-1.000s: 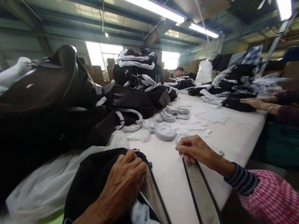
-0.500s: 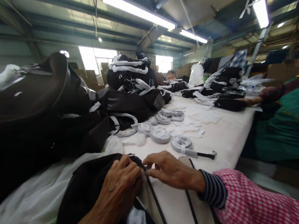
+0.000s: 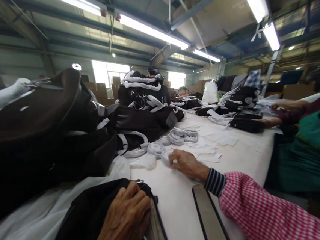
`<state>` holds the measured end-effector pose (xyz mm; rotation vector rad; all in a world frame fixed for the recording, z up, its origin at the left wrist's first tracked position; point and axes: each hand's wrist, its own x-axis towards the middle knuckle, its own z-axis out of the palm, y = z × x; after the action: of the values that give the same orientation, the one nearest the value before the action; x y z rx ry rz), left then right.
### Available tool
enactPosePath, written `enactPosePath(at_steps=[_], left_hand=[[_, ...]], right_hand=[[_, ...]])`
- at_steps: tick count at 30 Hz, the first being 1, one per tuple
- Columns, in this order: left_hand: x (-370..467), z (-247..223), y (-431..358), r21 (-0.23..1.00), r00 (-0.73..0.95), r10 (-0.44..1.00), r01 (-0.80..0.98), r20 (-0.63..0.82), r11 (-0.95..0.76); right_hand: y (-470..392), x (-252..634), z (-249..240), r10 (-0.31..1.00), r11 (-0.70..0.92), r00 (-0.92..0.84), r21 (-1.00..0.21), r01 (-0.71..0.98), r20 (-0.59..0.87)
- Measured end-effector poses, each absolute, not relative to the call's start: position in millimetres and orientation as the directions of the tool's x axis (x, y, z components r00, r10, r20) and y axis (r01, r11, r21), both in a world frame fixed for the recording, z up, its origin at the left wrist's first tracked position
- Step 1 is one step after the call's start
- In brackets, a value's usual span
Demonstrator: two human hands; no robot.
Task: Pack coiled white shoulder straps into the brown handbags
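Observation:
At the lower left, my left hand (image 3: 126, 213) is closed on the edge of a black bag (image 3: 81, 214) with a zipper. My right hand (image 3: 185, 164) reaches over the table, its bent fingers at a white wrapped coil (image 3: 165, 156); the fingertips are partly hidden by the hand, so what they pinch is unclear. More white wrapped coils (image 3: 180, 136) lie just beyond. A grey strip with black edges (image 3: 210, 217) rests on the table below my right wrist.
Large black bags (image 3: 37, 135) are piled at left, others (image 3: 143, 118) further back. Smaller black bags (image 3: 245, 123) lie at the right of the white table (image 3: 237, 158), where a person in a green apron (image 3: 312, 150) touches one.
My right hand has left the bag edge and moved forward to the coils. My left hand stays on the bag. The near coil with the black end no longer shows. The view has shifted slightly.

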<state>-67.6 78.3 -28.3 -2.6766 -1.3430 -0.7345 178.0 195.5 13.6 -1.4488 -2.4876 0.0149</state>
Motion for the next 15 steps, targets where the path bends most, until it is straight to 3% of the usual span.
enactPosePath(at_steps=[4, 9, 15], left_hand=[[-67, -29, 77, 0.168, 0.499, 0.740, 0.767, 0.451, -0.619], [-68, -26, 76, 0.207, 0.505, 0.743, 0.748, 0.440, -0.631], [-68, -24, 76, 0.221, 0.494, 0.760, 0.757, 0.423, -0.615]], right_hand=[[197, 163, -12, 0.843, 0.508, -0.486, -0.048, 0.860, 0.230], [185, 162, -30, 0.741, 0.569, -0.602, 0.197, 0.798, 0.297], [186, 170, -19, 0.724, 0.642, -0.618, 0.029, 0.766, 0.307]])
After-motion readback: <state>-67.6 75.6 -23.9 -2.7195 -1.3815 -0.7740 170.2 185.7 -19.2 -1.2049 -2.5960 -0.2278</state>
